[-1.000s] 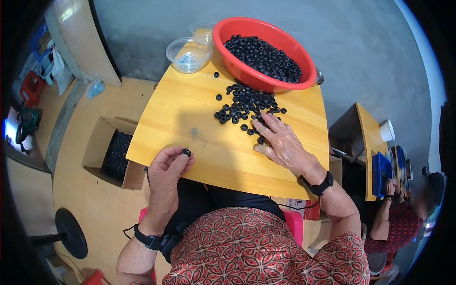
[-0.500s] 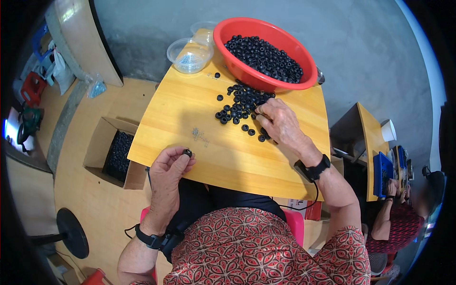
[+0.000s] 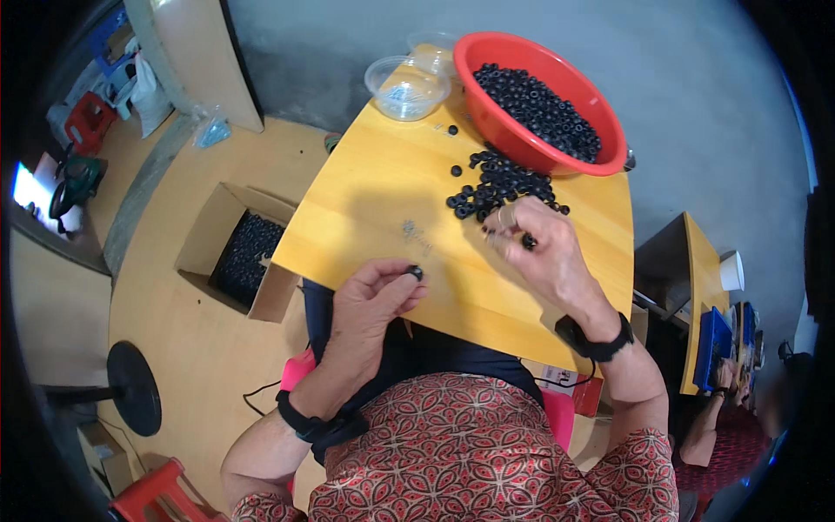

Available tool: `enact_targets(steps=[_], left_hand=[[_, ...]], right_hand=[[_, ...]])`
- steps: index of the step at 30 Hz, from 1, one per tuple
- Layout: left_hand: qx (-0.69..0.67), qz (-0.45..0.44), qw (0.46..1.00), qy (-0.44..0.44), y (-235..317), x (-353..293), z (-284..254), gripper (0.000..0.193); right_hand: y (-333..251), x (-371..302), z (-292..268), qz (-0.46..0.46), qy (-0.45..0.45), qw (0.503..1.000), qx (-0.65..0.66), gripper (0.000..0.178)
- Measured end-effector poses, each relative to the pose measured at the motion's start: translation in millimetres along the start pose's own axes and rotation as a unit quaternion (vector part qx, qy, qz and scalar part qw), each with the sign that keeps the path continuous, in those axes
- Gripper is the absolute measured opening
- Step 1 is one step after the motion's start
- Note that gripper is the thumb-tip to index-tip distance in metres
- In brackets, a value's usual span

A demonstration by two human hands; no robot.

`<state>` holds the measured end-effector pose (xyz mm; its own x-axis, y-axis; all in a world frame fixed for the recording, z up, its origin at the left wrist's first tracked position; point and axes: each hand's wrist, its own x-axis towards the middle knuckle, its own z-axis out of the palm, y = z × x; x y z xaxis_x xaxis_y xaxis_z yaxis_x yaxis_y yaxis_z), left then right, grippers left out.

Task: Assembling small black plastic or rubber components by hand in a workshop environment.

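Note:
Between its thumb and fingertips, my left hand [image 3: 374, 300] pinches a small black round part with a hole [image 3: 416, 272], over the near edge of the yellow table [image 3: 348, 204]. My right hand [image 3: 552, 257] is just on the near side of a loose pile of black round parts [image 3: 509, 184]. Its fingers are curled, and one black round part [image 3: 528, 241] shows within its grip; motion smears the fingertips. Between my hands and the pile lies a small scatter of tiny metal pieces [image 3: 413, 233].
A red basin [image 3: 487, 100] full of black parts stands at the far side, beside a clear plastic bowl [image 3: 407, 96] with small metallic bits. On the floor at left are a cardboard box [image 3: 204, 248] of black parts and a round black base [image 3: 135, 387]. A co-worker [image 3: 726, 444] sits at right.
My right hand has drawn back toward me from the pile, with a black part now showing in its grip. The left hand keeps its pinch. The whole view has shifted.

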<state>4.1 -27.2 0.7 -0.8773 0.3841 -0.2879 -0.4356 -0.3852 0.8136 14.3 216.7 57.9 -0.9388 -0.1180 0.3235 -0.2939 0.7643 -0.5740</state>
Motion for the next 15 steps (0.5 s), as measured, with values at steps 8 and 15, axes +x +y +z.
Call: enact_targets(steps=[8,15], left_hand=[[-0.068,-0.004,0.997,-0.041,6,-6,5,0.022],[-0.088,0.009,0.994,-0.065,6,-4,2,0.022]], right_hand=[[-54,-9,32,-0.028,-0.035,0.988,0.145,0.017],[-55,-11,37,0.0,-0.014,0.987,0.161,0.014]])
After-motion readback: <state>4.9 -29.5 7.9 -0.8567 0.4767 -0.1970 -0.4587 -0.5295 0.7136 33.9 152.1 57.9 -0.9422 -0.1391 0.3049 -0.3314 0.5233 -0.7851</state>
